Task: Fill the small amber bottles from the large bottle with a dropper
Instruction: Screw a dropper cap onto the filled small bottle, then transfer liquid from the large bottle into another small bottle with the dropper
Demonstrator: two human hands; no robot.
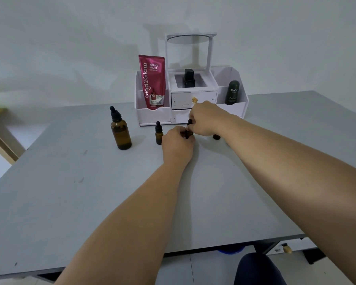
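Head camera looks down on a scuffed grey table (90, 192) set against a pale wall (70, 38), with a white cosmetics organizer (152, 117) at its far edge. Just before it, the left hand (178, 141) grips a small amber bottle (188, 133) while the right hand (203, 118) pinches its black dropper cap (189, 121). A large amber bottle (120, 133) and a second small bottle (158, 135) stand upright to their left.

Amber bottles (120, 133), black caps; grey table (70, 192)

A home dressing corner: white cosmetics organizer (153, 117) (mirror (190, 38) on top).
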